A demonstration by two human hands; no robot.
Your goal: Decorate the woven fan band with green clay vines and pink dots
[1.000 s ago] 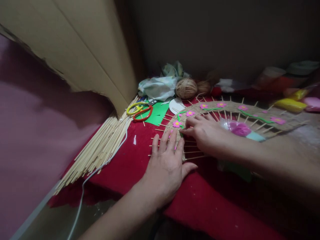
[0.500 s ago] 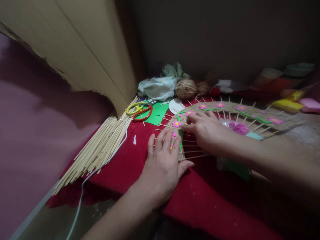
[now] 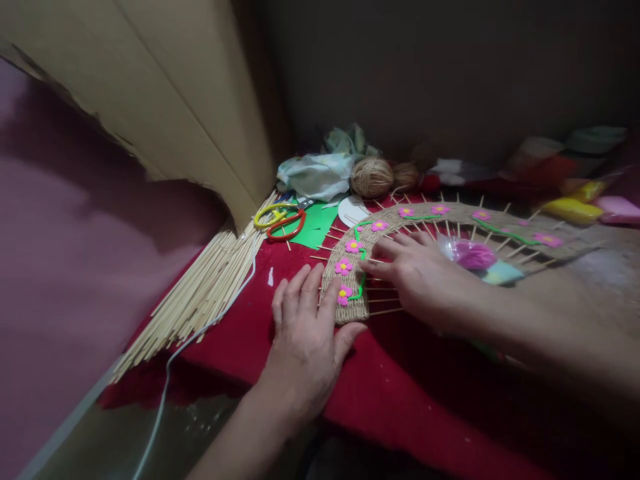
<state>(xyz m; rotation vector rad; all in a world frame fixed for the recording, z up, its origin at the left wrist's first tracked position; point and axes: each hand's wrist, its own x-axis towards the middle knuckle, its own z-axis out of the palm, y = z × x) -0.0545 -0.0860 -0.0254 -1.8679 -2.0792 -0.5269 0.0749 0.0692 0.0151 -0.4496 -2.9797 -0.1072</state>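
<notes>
A curved band woven of brown twine on thin sticks (image 3: 457, 212) lies on the red cloth. Pink flowers with yellow centres (image 3: 343, 267) and green vine-like strips (image 3: 361, 288) decorate it. My left hand (image 3: 307, 327) rests at the band's lower left edge, fingers stretched out and thumb apart, holding nothing. Inside the curve is my right hand (image 3: 420, 273), palm down, its fingers extended separately. One fingertip touches or nearly touches the green strip by the inner edge. The right thumb is hidden.
Left lies a bundle of thin sticks (image 3: 195, 300), crossed by a white cable (image 3: 213, 327). Scissors (image 3: 280, 223) rest on green sheet material (image 3: 317, 227). Behind are a twine ball (image 3: 373, 177) and a crumpled cloth (image 3: 315, 175). A pink packet (image 3: 473, 255) sits under the arch; yellow packets (image 3: 573, 211) lie right.
My left hand has slid left and down off the flowers, uncovering the lower ones. My right hand has shifted slightly down and right, from beside a flower to the green strip.
</notes>
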